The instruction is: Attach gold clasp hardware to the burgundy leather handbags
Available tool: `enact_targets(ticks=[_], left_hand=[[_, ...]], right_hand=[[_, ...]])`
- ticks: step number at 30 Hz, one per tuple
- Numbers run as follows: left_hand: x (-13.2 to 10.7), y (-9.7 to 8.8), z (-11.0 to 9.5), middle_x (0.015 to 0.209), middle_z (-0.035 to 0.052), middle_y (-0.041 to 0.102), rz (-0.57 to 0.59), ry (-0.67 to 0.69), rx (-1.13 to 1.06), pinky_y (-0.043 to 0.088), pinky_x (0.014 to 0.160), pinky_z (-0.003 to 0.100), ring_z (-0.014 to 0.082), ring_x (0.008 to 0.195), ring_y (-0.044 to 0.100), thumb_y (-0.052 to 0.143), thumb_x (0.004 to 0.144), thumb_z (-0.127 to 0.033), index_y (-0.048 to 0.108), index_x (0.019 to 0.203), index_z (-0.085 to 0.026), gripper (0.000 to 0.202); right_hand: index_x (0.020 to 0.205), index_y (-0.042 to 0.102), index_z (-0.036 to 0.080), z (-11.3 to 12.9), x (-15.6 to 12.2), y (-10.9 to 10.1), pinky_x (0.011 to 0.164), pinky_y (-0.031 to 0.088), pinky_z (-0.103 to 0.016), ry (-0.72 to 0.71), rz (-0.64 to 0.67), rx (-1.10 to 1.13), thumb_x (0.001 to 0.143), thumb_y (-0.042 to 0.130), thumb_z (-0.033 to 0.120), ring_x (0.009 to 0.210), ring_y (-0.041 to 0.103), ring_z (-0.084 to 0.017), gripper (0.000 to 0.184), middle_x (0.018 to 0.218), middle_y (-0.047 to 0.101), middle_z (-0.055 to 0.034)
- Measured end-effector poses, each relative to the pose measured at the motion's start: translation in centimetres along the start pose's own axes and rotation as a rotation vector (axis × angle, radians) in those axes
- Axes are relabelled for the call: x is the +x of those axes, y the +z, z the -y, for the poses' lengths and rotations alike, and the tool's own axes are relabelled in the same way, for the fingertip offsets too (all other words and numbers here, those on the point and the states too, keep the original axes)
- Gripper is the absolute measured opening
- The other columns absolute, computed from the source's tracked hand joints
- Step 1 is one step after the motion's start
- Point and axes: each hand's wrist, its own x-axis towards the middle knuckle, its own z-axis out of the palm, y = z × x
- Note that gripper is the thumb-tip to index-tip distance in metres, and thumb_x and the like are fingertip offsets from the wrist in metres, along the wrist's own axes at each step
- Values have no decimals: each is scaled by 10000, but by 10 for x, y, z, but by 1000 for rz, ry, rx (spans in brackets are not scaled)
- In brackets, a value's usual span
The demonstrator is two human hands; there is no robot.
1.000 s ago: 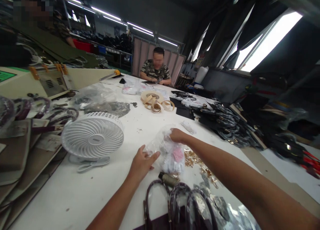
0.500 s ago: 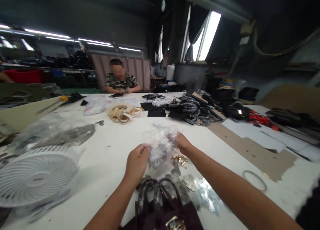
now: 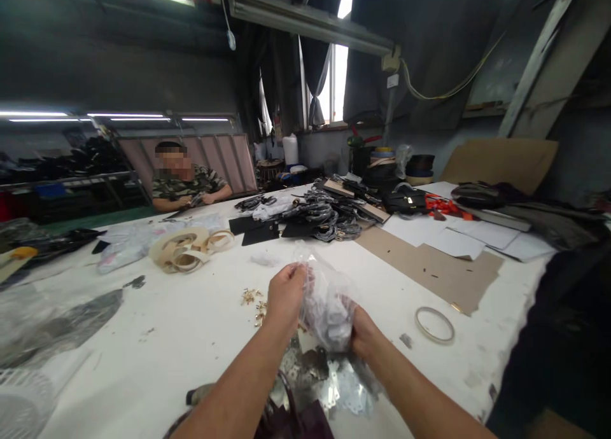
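A clear plastic bag (image 3: 330,308) with pale contents, too blurred to name, is held up over the white table. My left hand (image 3: 287,289) pinches its upper left edge. Around the lower right side of the bag, my right hand (image 3: 363,332) is closed. Below it lie many flat metal plates (image 3: 351,385), partly covered by the bag. Small gold-coloured fasteners (image 3: 251,295) are scattered left of my left wrist. At the bottom edge, a dark maroon handbag (image 3: 305,423) with looped handles is partly hidden by my left forearm.
Rolls of cream tape (image 3: 179,249) lie at the left, beyond a white plastic fan grille (image 3: 23,401). Wrapped black handles (image 3: 324,213) are heaped at the back. Brown card (image 3: 429,270) and a tape ring (image 3: 434,324) lie right. A co-worker (image 3: 188,181) sits across the table.
The view has turned to the right. The plastic bag has shifted right over the metal plates, and my left hand has moved up to its upper edge, my right hand down to its lower side.
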Motion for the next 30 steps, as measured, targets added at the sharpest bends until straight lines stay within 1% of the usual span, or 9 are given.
enact_targets(ticks=[2,5,9,12,16,19,22,27,30], left_hand=[[5,-6,7,829,59,725,6,-8,45,555,704,298,174,731,671,675,754,-526,690,878,-161,386],[12,-38,16,944,53,756,23,-9,181,555,825,329,208,875,698,661,785,-482,713,984,-186,361],[12,-92,28,1083,58,784,186,-53,397,526,957,379,291,1060,695,763,688,-386,748,1111,-203,461],[9,-115,41,1187,80,767,281,-101,520,522,989,405,320,1127,687,745,717,-440,728,1195,-194,538],[9,-109,57,1231,94,749,286,-84,707,496,1020,416,334,1166,670,720,749,-539,703,1233,-203,590],[11,-90,66,1243,107,741,278,-62,837,480,1017,441,370,1178,655,770,692,-535,698,1236,-233,626],[14,-74,72,1190,172,748,238,-85,921,485,968,505,426,1132,663,770,680,-544,725,1153,-191,592],[9,-66,74,951,82,791,278,-42,881,537,832,363,291,921,726,747,737,-442,742,955,-189,335],[1,-66,71,977,38,783,327,38,834,537,843,318,240,936,715,745,750,-361,736,985,-198,286]], right_hand=[[943,639,176,-10,1,0,703,601,-391,-15,11,21,767,662,502,752,740,-274,371,799,760,-97],[1003,646,197,-14,0,-4,763,586,-355,-66,30,19,717,776,476,798,731,-244,420,876,770,-56],[965,676,202,-1,-8,-10,816,550,-330,-104,115,-89,621,897,384,855,704,-232,447,916,768,-27],[955,718,176,12,-14,-8,823,531,-346,-143,269,-329,629,886,312,875,687,-250,391,902,765,-32],[1033,740,202,19,-11,-2,917,516,-364,-229,408,-689,683,795,285,1015,675,-273,363,1058,761,-36],[1035,735,197,16,-7,1,982,496,-394,-222,362,-730,676,765,274,1058,665,-294,368,1088,756,-49],[1156,692,172,12,-7,-2,978,501,-442,-193,292,-731,702,738,310,1050,669,-313,476,1121,749,-85],[1222,687,191,13,-9,-16,1020,496,-448,-130,343,-648,695,777,393,1141,653,-318,572,1236,724,-97],[1159,728,200,15,-11,-23,1034,490,-454,-89,418,-594,640,839,432,1162,648,-327,580,1218,736,-99]])
